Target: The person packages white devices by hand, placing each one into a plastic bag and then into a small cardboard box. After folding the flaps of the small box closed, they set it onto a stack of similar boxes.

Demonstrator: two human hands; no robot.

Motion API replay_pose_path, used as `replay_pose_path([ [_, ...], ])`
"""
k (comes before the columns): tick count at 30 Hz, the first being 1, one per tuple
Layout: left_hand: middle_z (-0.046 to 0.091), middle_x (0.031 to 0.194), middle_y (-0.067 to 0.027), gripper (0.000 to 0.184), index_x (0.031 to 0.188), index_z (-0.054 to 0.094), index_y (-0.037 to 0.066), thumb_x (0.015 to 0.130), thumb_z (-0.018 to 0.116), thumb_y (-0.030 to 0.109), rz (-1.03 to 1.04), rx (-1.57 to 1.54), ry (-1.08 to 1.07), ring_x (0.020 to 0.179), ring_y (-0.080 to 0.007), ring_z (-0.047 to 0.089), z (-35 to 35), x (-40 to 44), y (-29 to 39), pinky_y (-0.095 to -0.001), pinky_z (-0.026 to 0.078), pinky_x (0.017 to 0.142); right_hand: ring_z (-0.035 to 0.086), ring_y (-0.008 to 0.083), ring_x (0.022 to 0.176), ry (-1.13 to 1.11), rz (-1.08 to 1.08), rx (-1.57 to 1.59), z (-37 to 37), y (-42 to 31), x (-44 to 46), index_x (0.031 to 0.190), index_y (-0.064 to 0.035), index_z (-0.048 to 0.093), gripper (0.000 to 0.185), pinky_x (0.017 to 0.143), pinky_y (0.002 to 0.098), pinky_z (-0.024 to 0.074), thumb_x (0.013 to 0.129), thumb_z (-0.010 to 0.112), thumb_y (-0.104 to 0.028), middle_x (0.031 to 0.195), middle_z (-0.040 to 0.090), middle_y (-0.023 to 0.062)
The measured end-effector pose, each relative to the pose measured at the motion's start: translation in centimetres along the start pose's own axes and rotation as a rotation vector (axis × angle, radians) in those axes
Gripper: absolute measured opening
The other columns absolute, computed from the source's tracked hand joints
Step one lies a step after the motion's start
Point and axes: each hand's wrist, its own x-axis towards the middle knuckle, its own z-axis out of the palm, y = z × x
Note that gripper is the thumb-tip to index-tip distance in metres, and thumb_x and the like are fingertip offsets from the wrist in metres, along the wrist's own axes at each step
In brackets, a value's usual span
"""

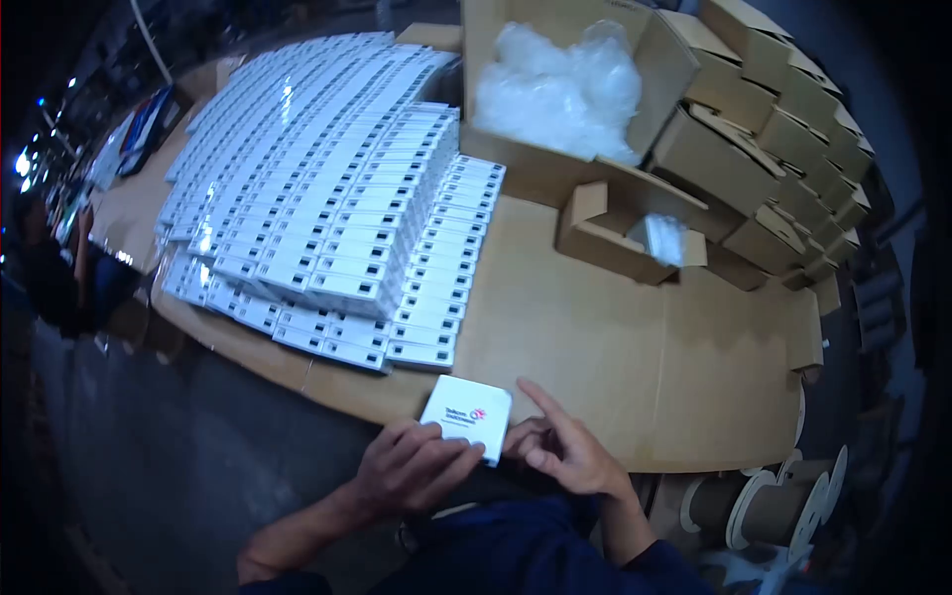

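Note:
A small white square box (488, 399) with printed lettering and a red logo is tilted up in front of me at the table's near edge. My left hand (412, 466) grips its lower left side, fingers closed over the lower face. At the box's right edge is my right hand (573, 454), its index finger stretched out and its other fingers partly curled. Whether those curled fingertips touch the box I cannot tell. Beyond my left hand, rows of similar white boxes (342, 233) are stacked in layers, with small dark marks on their sides.
A large carton (516, 169) of clear plastic bags (560, 84) stands at the back. Before it is a small open carton (585, 223) with a plastic-wrapped item (661, 238). Brown cartons (719, 159) pile up right. Spools (778, 506) sit below the table (605, 347). Another person (59, 258) is far left.

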Motion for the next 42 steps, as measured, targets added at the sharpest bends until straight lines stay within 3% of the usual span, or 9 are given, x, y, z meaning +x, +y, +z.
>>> replay_pose_path([
  [9, 0.063, 0.095, 0.0010, 0.025, 0.105, 0.071, 0.010, 0.086, 0.076, 0.025, 0.637, 0.094, -0.091, 0.090, -0.0135, 0.064, 1.1, 14.2, -4.2, -0.0293, 0.053, 0.077, 0.066, 0.0120, 0.103, 0.332, -0.180, 0.273, -4.2, -2.8, 3.9, 0.128, -0.0002, 0.063, 0.024, 0.089, 0.0264, 0.0545, 0.108, 0.054, -0.011, 0.111, 0.067, 0.0076],
  [14, 0.064, 0.094, -0.0078, 0.023, 0.096, 0.064, 0.010, 0.082, 0.078, 0.020, 0.425, 0.099, -0.050, 0.089, -0.0267, 0.064, 3.2, 26.3, -16.6, -0.0418, 0.051, 0.075, 0.072, 0.0168, 0.083, 0.555, -0.341, -0.186, -11.3, -9.8, 9.6, 0.108, 0.0021, 0.072, 0.024, 0.074, 0.0288, 0.0599, 0.104, 0.048, 0.002, 0.103, 0.070, 0.0125],
  [18, 0.067, 0.099, -0.0130, 0.022, 0.101, 0.067, 0.004, 0.080, 0.073, 0.004, 0.174, 0.319, -0.026, 0.098, -0.0344, 0.065, 6.2, 36.9, -28.3, -0.0457, 0.054, 0.084, 0.068, 0.0238, 0.090, 0.702, -0.541, -0.771, -18.9, -14.9, 16.8, 0.111, -0.0075, 0.076, 0.022, 0.083, 0.0372, 0.0552, 0.095, 0.060, -0.007, 0.100, 0.062, 0.0136],
  [20, 0.068, 0.102, -0.0158, 0.021, 0.103, 0.068, 0.003, 0.082, 0.070, 0.003, 0.137, 0.276, 0.004, 0.103, -0.0370, 0.066, 7.9, 40.9, -32.2, -0.0457, 0.055, 0.089, 0.066, 0.0303, 0.099, 0.774, -0.411, -0.611, -22.2, -16.5, 21.5, 0.115, -0.0124, 0.077, 0.027, 0.092, 0.0406, 0.0519, 0.091, 0.064, -0.011, 0.103, 0.062, 0.0164],
  [23, 0.070, 0.106, -0.0203, 0.019, 0.102, 0.070, 0.000, 0.084, 0.068, 0.002, 0.052, 0.271, -0.102, 0.104, -0.0398, 0.068, 10.5, 45.0, -35.7, -0.0470, 0.056, 0.089, 0.064, 0.0173, 0.092, 0.887, -0.478, -0.688, -27.4, -17.2, 27.8, 0.119, -0.0114, 0.076, 0.029, 0.077, 0.0272, 0.0558, 0.094, 0.063, -0.007, 0.112, 0.065, 0.0109],
  [25, 0.072, 0.103, -0.0229, 0.019, 0.102, 0.071, -0.002, 0.083, 0.072, 0.004, -0.177, 0.296, -0.363, 0.102, -0.0427, 0.069, 11.6, 47.0, -37.0, -0.0484, 0.056, 0.089, 0.063, 0.0293, 0.103, 0.925, -0.454, -0.669, -28.3, -18.4, 30.0, 0.118, -0.0155, 0.078, 0.031, 0.092, 0.0379, 0.0522, 0.089, 0.066, -0.011, 0.112, 0.063, 0.0173],
  [29, 0.072, 0.099, -0.0279, 0.022, 0.105, 0.068, -0.005, 0.086, 0.071, 0.005, -0.160, 0.011, -0.112, 0.094, -0.0458, 0.070, 11.1, 48.6, -36.9, -0.0506, 0.054, 0.085, 0.057, 0.0404, 0.127, 0.970, -0.566, -0.869, -30.9, -19.6, 33.8, 0.121, -0.0094, 0.075, 0.043, 0.109, 0.0459, 0.0461, 0.079, 0.079, -0.016, 0.132, 0.059, 0.0283],
  [34, 0.073, 0.095, -0.0245, 0.019, 0.110, 0.065, -0.003, 0.094, 0.066, 0.007, -0.050, -0.183, 0.084, 0.089, -0.0394, 0.072, 9.7, 50.2, -35.6, -0.0453, 0.054, 0.079, 0.045, 0.0447, 0.142, 1.062, -0.639, -1.100, -32.1, -22.5, 37.0, 0.121, -0.0054, 0.075, 0.053, 0.115, 0.0475, 0.0421, 0.075, 0.089, -0.028, 0.141, 0.055, 0.0345],
  [42, 0.068, 0.083, -0.0060, 0.021, 0.109, 0.062, -0.002, 0.104, 0.061, 0.018, -0.243, -0.460, 0.449, 0.077, -0.0118, 0.063, 8.3, 51.3, -31.7, -0.0318, 0.050, 0.070, 0.069, 0.0238, 0.091, 0.993, -0.590, -0.435, -31.9, -23.3, 33.9, 0.100, 0.0028, 0.079, 0.035, 0.081, 0.0387, 0.0527, 0.088, 0.083, -0.030, 0.100, 0.073, 0.0167],
])
